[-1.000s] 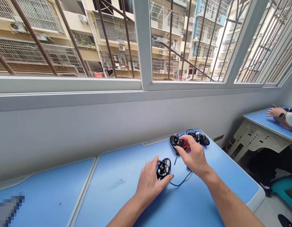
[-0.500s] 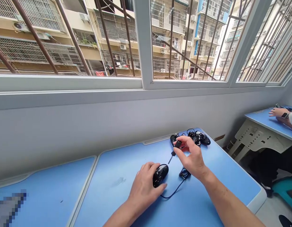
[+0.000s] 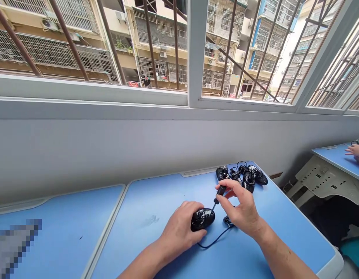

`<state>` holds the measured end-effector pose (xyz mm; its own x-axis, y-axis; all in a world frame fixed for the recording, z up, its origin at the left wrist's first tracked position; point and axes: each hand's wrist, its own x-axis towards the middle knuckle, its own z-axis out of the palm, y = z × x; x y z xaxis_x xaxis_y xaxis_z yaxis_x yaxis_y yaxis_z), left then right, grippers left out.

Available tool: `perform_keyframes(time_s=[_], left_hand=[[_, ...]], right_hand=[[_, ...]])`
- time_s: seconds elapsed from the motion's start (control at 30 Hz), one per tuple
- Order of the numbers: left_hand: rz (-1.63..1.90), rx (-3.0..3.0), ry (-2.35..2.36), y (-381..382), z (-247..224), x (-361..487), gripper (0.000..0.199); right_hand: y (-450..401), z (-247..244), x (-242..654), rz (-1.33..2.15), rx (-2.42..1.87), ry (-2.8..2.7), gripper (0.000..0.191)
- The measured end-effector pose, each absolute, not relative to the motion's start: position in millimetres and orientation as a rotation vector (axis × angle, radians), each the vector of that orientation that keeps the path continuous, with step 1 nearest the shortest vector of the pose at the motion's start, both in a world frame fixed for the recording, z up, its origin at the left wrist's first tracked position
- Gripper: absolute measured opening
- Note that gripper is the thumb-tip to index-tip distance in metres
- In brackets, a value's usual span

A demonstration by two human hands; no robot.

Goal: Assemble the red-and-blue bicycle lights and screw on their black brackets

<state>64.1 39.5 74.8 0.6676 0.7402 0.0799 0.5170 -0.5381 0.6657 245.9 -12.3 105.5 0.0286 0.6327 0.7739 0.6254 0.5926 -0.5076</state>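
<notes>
A glossy black computer mouse [image 3: 203, 219] lies on the blue desk, and my left hand [image 3: 183, 224] grips it from the left with fingers and thumb around its body. My right hand [image 3: 240, 205] pinches the black handle of a small screwdriver [image 3: 220, 193]. The screwdriver slants down to the left, and its tip meets the right end of the mouse. A black cable [image 3: 216, 241] curves from under my left hand to a bundled part beneath my right hand. What the tip sits in is too small to tell.
More black mice with coiled cables [image 3: 251, 176] lie at the desk's far right corner. The blue desk [image 3: 144, 240] adjoins another desk [image 3: 60, 217] on the left. Behind stands a wall below barred windows. At right, another person's hand [image 3: 355, 150] rests over a separate desk.
My right hand has lowered the screwdriver so its tip now reaches the mouse. My left hand still holds the mouse, which has turned slightly. The whole view has shifted a little.
</notes>
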Motion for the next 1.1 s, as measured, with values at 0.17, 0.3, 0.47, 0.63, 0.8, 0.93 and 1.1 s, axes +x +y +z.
perform_keyframes(time_s=[0.17,0.3,0.47,0.63,0.8,0.93,1.1], left_hand=[[0.43,2.278,0.971,41.3,76.2,62.1,0.038],[0.399,2.261,1.024,42.3,75.4,60.7,0.049],[0.404,2.276,0.98,42.4,75.3,60.4,0.042],[0.447,2.296,0.934,43.6,71.7,60.3,0.04],[0.454,2.304,0.946,44.1,72.6,61.5,0.039],[0.447,2.281,0.959,44.1,72.1,62.2,0.038],[0.49,2.284,0.944,43.6,69.0,61.7,0.035]], right_hand=[[-14.7,107.5,246.4,-0.014,-1.061,-1.673,0.029],[-18.1,110.7,246.2,-0.011,-1.061,-1.711,0.029],[-17.7,109.4,244.5,-0.033,-1.049,-1.74,0.029],[-16.7,107.8,243.7,-0.01,-1.051,-1.75,0.028],[-17.6,106.6,245.7,0.057,-1.044,-1.763,0.03],[-19.1,107.3,248.6,0.11,-1.025,-1.8,0.033],[-21.6,112.5,248.7,0.128,-1.011,-1.88,0.033]])
